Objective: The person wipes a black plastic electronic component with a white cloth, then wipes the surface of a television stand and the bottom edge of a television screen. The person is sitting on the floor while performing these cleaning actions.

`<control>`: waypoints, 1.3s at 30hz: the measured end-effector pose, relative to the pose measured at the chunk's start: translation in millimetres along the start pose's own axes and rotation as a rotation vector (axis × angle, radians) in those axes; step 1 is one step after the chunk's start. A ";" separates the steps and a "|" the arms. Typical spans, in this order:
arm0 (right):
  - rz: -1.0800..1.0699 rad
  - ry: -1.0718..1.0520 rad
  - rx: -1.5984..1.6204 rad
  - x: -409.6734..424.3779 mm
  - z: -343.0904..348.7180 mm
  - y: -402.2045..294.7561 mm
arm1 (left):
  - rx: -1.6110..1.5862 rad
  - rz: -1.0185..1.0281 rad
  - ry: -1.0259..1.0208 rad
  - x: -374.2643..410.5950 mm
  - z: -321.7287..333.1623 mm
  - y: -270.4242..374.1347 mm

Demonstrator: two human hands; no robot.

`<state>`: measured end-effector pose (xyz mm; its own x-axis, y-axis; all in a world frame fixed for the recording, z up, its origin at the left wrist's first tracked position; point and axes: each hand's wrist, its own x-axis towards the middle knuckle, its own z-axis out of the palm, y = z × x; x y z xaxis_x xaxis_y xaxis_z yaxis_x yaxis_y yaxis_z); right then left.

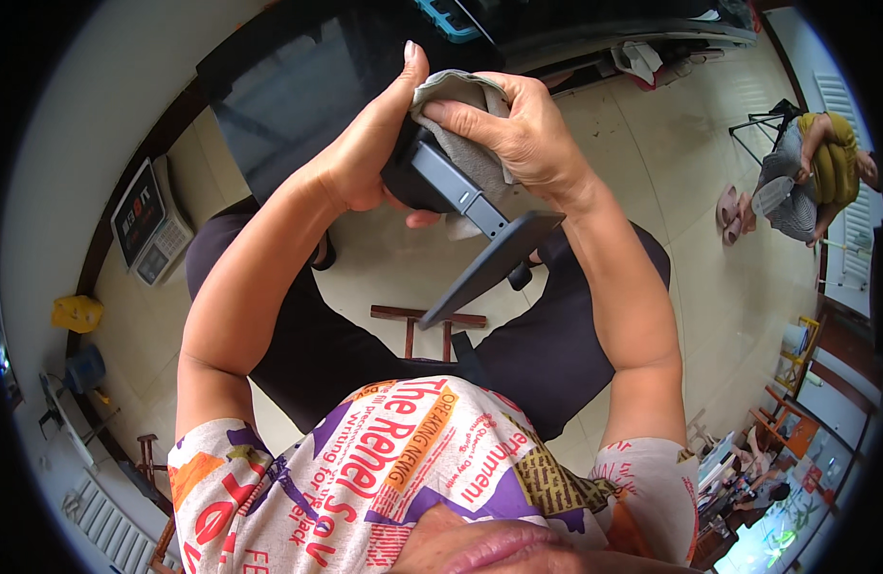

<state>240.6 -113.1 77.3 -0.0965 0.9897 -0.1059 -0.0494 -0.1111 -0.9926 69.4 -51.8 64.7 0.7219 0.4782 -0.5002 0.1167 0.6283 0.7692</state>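
In front of me, above my lap, my left hand (373,143) holds the dark round end of a folding stand (452,183), with its thumb raised and some fingertips showing beneath. My right hand (516,133) grips a grey cloth (477,154) that is bunched over the top of that round end. A grey metal arm runs from there down to a flat dark plate (491,269), which slants above my knees. The cloth and my left hand hide part of the round end.
A glossy black table (305,93) bears a blue plastic case (448,18). At left a digital scale (158,251) stands on the tiled floor. A wooden stool (427,316) shows between my legs. A seated person (814,172) is at far right, beside pink slippers (728,214).
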 end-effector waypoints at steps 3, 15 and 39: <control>-0.030 -0.206 0.025 1.0 -15.2 -5.9 | -0.035 0.003 -0.007 -3.6 -8.7 0.9; -0.035 0.011 0.106 8.2 -12.8 27.0 | -0.148 -0.135 -0.084 18.5 -23.2 -12.6; -0.087 0.311 0.214 -25.8 -9.9 14.3 | 1.069 1.028 0.659 12.1 -5.0 4.4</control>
<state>252.2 -139.3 65.2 0.2217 0.9728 -0.0674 -0.2531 -0.0094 -0.9674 75.2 -40.1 60.1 0.4212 0.7471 0.5142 0.3936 -0.6613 0.6385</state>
